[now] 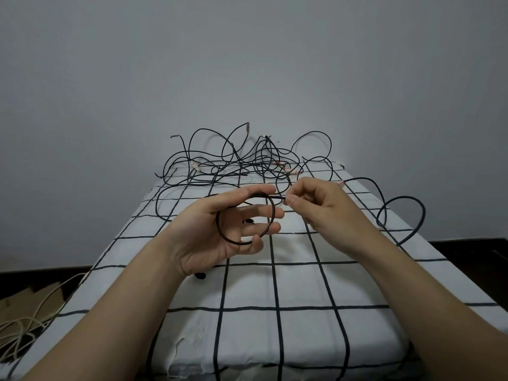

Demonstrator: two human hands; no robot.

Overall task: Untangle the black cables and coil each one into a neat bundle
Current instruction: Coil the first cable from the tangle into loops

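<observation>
So both hands are hovering over the middle of the bed (247, 284), the one with the white sheet and black grid lines. The left hand (220, 229) is sitting palm-up with the fingers mostly stretched out, and a small round coil (233, 240) of black cable is hanging around those fingers. The thumb is pressing the top of the coil down against the index finger, so it's properly gripping it. The right hand (324, 207) is just beside it with the fingers curled in, pinching the strand (277, 197) that's coming straight off the top of the coil between thumb and forefinger. The rest of the mess, a tangle of black cables (239, 163), is lying at the far end of the bed right up against the grey wall (247, 64), with a few loops sticking up in the air. One loose loop (404, 197) is trailing along the right edge of the bed. A little black plug (200, 275) is peeking out from under the left wrist. Down on the left, off the bed, a beige cord (27, 325) is lying next to some cardboard (27, 295).
</observation>
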